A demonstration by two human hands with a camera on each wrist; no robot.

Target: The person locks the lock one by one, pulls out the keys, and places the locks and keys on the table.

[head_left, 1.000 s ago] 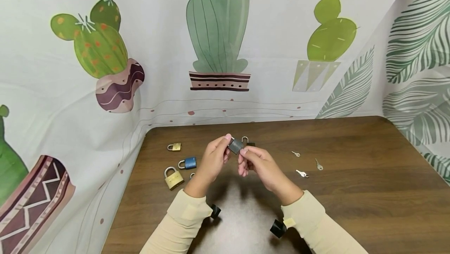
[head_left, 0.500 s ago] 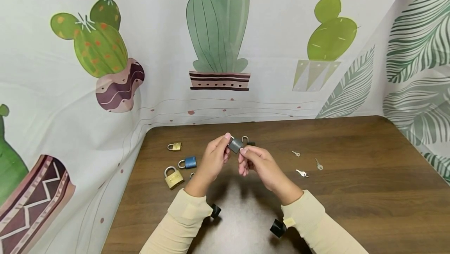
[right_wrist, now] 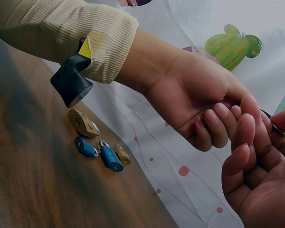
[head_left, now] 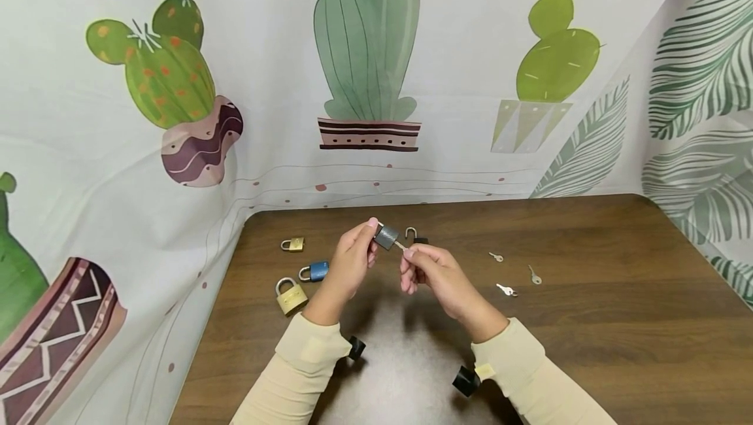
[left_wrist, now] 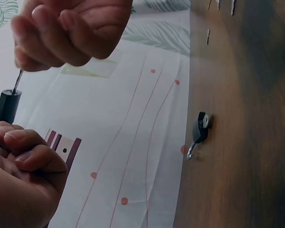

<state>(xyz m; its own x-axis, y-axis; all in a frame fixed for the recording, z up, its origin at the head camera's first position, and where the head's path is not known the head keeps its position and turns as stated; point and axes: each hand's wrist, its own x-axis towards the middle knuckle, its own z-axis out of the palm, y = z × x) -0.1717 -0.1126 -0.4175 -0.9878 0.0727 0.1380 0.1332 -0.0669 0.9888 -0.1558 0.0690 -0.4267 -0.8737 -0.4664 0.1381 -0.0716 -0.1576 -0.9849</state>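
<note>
My left hand (head_left: pixel 347 261) holds a dark grey padlock (head_left: pixel 386 237) raised above the table, thumb near its shackle. To the right of it my right hand (head_left: pixel 438 274) pinches a key (head_left: pixel 400 246), whose shaft shows between fingertips and padlock. The key's far end meets the padlock's bottom; whether its tip sits inside cannot be told. The left wrist view has the same key (left_wrist: pixel 18 80) lined up with the padlock (left_wrist: pixel 7 107). Behind the hands a black padlock (head_left: pixel 420 240) lies on the table with its shackle swung open.
On the left of the brown table (head_left: pixel 588 359) lie a small brass padlock (head_left: pixel 297 244), a blue padlock (head_left: pixel 319 271) and a large brass padlock (head_left: pixel 292 299). A second blue padlock (right_wrist: pixel 85 147) shows in the right wrist view. Several keys (head_left: pixel 535 276) lie at right.
My left hand has moved slightly left and up with the grey padlock. More of the key's shaft shows between padlock and right hand, which has barely moved.
</note>
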